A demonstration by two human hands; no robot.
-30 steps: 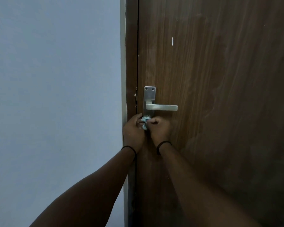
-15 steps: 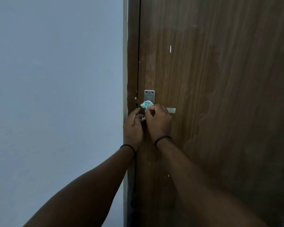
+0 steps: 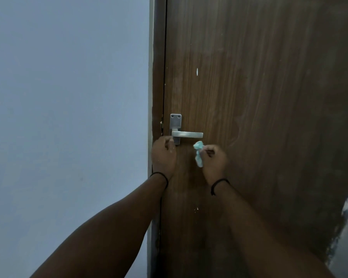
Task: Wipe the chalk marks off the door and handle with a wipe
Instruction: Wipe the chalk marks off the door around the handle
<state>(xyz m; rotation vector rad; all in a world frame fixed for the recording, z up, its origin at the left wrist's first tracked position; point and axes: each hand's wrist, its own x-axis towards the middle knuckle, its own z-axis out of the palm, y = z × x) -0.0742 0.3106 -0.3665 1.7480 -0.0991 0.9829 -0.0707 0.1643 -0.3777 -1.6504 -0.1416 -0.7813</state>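
Her right hand (image 3: 214, 159), or his, pinches a crumpled pale turquoise wipe (image 3: 198, 153) between curled fingertips, just below the free end of the metal handle (image 3: 187, 134) and not touching it. One tail of the wipe hangs down beside the knuckles, close against the brown wooden door (image 3: 259, 97). Over at the lock side, the left hand (image 3: 164, 155) sits with its fingers curled at the bottom of the handle's backplate (image 3: 175, 125), near the door edge; whether it actually grips anything there I cannot tell. Both wrists wear a thin black band. A small white mark (image 3: 197, 71) shows on the door above the handle, and a few pale specks lower down. A plain bluish wall (image 3: 68, 117) fills the left side.
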